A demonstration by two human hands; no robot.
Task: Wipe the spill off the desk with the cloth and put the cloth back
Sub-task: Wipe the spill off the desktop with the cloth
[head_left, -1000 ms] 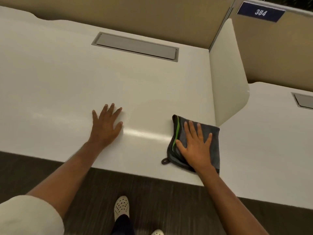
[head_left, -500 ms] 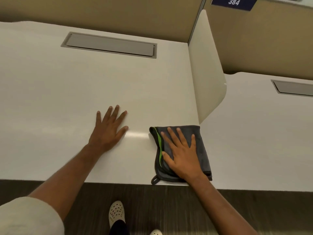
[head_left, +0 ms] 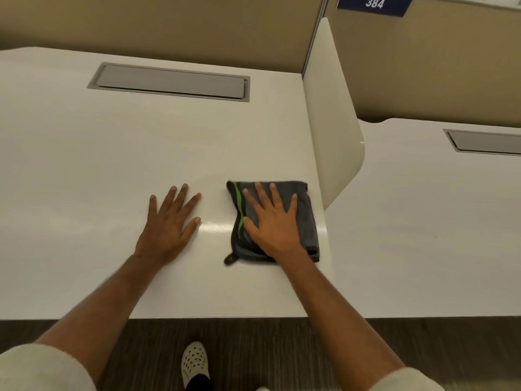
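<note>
On the smooth white rectangular desk (head_left: 84, 165), near its right side, a folded dark grey microfibre cloth with a bright green stripe (head_left: 306, 218) is pinned flat beneath the right hand (head_left: 275, 225), whose fingers are spread straight across the fabric and point away from the person; nothing is gripped or pinched. The green stripe is seen running along the cloth's left edge, just beside the thumb, and a small dark hanging loop (head_left: 229, 259) pokes out at the cloth's near-left corner. The cloth's right edge is set close to the curved white divider panel (head_left: 332, 122) that rises at the desk's right side. The left hand (head_left: 169, 227) is laid palm-down on the bare desk surface just to the left of the cloth, fingers splayed and straight, holding nothing; a narrow strip of glossy desktop is left between its thumb and the cloth. A grey recessed rectangular cable hatch (head_left: 172, 81) is set into the desk well beyond both hands. A blue sign bearing the number 384 (head_left: 373, 4) is mounted on the tan partition wall (head_left: 197, 26) at the upper right. A white perforated clog (head_left: 194, 362) is visible on the dark floor below the desk edge.
</note>
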